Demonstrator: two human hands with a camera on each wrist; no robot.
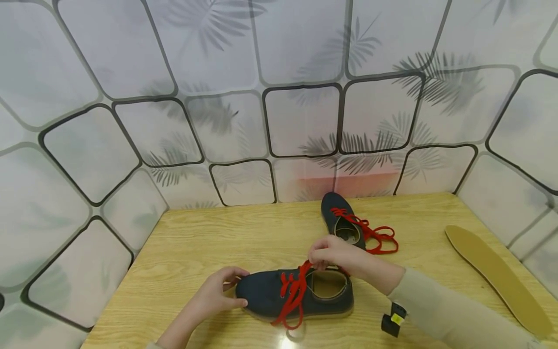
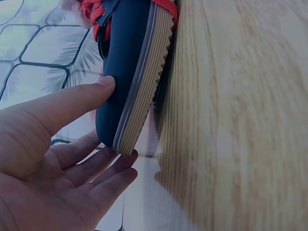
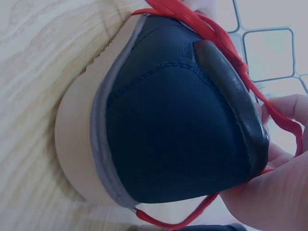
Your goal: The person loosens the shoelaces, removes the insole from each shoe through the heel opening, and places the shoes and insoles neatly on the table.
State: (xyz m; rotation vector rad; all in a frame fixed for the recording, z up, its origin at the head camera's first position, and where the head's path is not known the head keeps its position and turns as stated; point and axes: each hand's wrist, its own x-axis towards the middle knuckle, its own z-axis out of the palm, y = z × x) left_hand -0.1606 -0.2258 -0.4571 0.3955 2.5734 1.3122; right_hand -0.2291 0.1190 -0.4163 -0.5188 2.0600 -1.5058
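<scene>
A navy shoe with a ridged tan sole lies on the table, toe to the left. My left hand holds its toe, thumb on the near side and fingers round the tip. Over the shoe's opening, my right hand pinches the red shoelace, pulling part of it up. The rest of the lace is threaded through the front eyelets and droops in loops over the near side. In the right wrist view the dark heel faces me, and the lace runs past the padded collar.
Behind my right hand stands a second navy shoe, its red laces spread loose to the right. A tan insole lies along the right side of the wooden table. Patterned fabric walls rise at the back and sides.
</scene>
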